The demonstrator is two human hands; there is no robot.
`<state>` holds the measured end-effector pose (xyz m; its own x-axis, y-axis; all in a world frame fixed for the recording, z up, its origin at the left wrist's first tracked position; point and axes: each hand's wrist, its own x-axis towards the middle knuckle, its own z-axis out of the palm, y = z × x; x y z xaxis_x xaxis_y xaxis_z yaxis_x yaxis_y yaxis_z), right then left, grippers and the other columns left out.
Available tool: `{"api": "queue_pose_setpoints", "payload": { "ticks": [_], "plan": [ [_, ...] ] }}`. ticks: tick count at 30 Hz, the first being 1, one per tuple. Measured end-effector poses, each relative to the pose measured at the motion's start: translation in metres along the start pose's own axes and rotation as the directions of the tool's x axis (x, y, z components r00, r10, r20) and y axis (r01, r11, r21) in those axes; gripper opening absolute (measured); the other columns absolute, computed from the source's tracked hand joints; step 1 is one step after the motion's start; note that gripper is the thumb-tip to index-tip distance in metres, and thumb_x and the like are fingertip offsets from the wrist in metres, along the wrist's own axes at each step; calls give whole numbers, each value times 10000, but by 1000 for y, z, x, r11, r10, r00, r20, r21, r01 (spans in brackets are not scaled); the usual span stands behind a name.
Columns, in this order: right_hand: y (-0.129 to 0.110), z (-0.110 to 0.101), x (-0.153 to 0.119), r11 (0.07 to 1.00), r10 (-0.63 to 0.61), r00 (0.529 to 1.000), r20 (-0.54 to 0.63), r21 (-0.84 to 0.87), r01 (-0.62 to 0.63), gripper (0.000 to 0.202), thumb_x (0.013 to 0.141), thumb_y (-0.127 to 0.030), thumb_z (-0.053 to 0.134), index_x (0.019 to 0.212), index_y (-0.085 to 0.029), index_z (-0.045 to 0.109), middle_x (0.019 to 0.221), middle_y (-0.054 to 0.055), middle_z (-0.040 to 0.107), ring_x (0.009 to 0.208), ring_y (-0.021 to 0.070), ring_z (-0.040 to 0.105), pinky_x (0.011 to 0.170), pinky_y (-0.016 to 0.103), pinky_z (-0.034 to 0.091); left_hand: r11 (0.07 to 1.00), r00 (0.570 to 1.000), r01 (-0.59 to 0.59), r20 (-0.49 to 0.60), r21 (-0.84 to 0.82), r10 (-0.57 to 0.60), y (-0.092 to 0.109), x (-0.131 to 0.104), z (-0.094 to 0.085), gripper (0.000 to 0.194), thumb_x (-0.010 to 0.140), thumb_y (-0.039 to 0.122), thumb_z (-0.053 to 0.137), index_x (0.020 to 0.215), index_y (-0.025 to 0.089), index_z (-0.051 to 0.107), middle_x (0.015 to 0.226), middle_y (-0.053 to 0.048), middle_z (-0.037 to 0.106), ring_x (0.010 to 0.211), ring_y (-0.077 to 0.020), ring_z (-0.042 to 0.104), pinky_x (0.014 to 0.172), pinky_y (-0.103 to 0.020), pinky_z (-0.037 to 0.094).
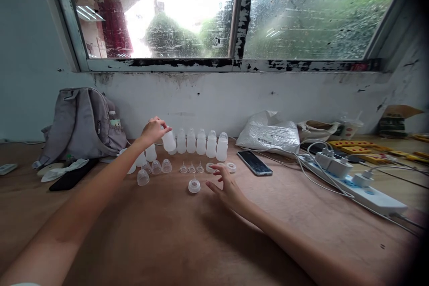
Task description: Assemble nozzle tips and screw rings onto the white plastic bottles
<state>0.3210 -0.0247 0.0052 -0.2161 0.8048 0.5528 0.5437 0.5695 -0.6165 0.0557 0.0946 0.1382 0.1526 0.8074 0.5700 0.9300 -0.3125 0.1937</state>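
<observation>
Brown tabletop (144,241): spread across the foreground, its back edge met by a pale wall (214,89).
Window (238,18): set in the wall, its frame marked by flaking paint; greenery is seen through the wet panes.
Grey backpack (83,118): propped against the wall at the left, a small drink bottle (114,119) tucked at its side.
Power strip (385,202): laid along the right, with chargers (338,167) plugged into it.
Silvery package (268,132): placed by the wall, left of the power strip.
Frosted bottles (201,142): five are stood upright in a row near the wall; others are partly hidden by the left arm (87,201).
Left hand (154,129): fingers are pinched on the top of a tilted bottle (170,143) at the row's left end; whether its base is lifted cannot be told.
Right hand (229,190): thumb and fingers are spread apart close to the rings; whether one is touched cannot be told.
Phone (254,162): laid flat, right of the rings.
Clear caps (156,167): grouped just right of the left arm.
Ring with teat (194,186): set just left of the right thumb.
Rings (231,167): laid flat, partly covered by the right fingers.
Clear teats (191,169): three are lined up before the bottles, tips upward.
</observation>
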Motion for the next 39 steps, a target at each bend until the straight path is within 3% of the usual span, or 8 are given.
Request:
{"api": "queue_pose_setpoints", "payload": {
  "ticks": [6, 11, 15, 25, 33, 36, 39],
  "plan": [
    [3, 4, -2, 999, -28, 999, 42, -16, 28, 322, 764, -307, 515, 1063, -241, 415, 1047, 74, 477, 906, 206, 508, 738, 370, 446, 988, 992, 77, 87, 130, -89, -29, 18, 31, 306, 730, 465, 504, 706, 184, 622, 958, -84, 517, 979, -261, 442, 755, -320, 383],
    [3, 5, -6, 1000, -2, 996, 94, 2, 2, 317, 761, -295, 513, 1060, -243, 421, 1061, 75, 464, 929, 204, 499, 712, 341, 470, 979, 987, 121, 84, 163, -136, -38, 11, 58, 282, 735, 436, 512, 698, 177, 617, 987, -105, 503, 988, -283, 425, 770, -373, 357],
    [5, 8, -8, 1000, 2, 989, 149, 3, -3, 298, 767, -286, 502, 1053, -241, 432, 1072, 80, 469, 949, 205, 497, 711, 329, 472, 975, 986, 122, 91, 187, -141, -45, 2, 68, 258, 750, 411, 506, 692, 181, 606, 983, -98, 510, 990, -283, 416, 784, -397, 326],
    [14, 21, -8, 997, -5, 973, 232, -71, 22, 365, 740, -309, 550, 1076, -229, 432, 1034, 68, 521, 947, 206, 503, 816, 355, 413, 969, 990, 78, 100, 232, -104, -42, -2, 69, 229, 789, 381, 474, 737, 197, 601, 984, -89, 526, 995, -259, 404, 803, -377, 285],
    [17, 32, 6, 982, -37, 961, 274, -169, 86, 475, 705, -387, 595, 1131, -225, 461, 1033, 78, 508, 974, 234, 461, 847, 378, 378, 964, 994, 54, 82, 260, -78, -39, -5, 66, 170, 771, 305, 508, 798, 176, 616, 1058, -123, 500, 1052, -300, 375, 837, -411, 281],
    [18, 34, 9, 981, -43, 969, 245, -172, 87, 364, 719, -369, 586, 1048, -231, 513, 998, 65, 517, 948, 219, 465, 832, 360, 385, 968, 997, 81, -24, 238, -78, -30, -8, 56, 276, 741, 279, 550, 991, 163, 556, 1221, -150, 379, 1137, -334, 294, 878, -420, 270],
    [17, 34, 11, 987, -35, 971, 238, -144, 71, 284, 713, -355, 595, 959, -224, 541, 961, 52, 533, 912, 204, 483, 793, 336, 403, 997, 980, 48, -196, 58, -36, -6, -25, 46, 336, 754, 303, 533, 1061, 167, 506, 1245, -141, 355, 1136, -316, 316, 896, -405, 289]
  ]
}}
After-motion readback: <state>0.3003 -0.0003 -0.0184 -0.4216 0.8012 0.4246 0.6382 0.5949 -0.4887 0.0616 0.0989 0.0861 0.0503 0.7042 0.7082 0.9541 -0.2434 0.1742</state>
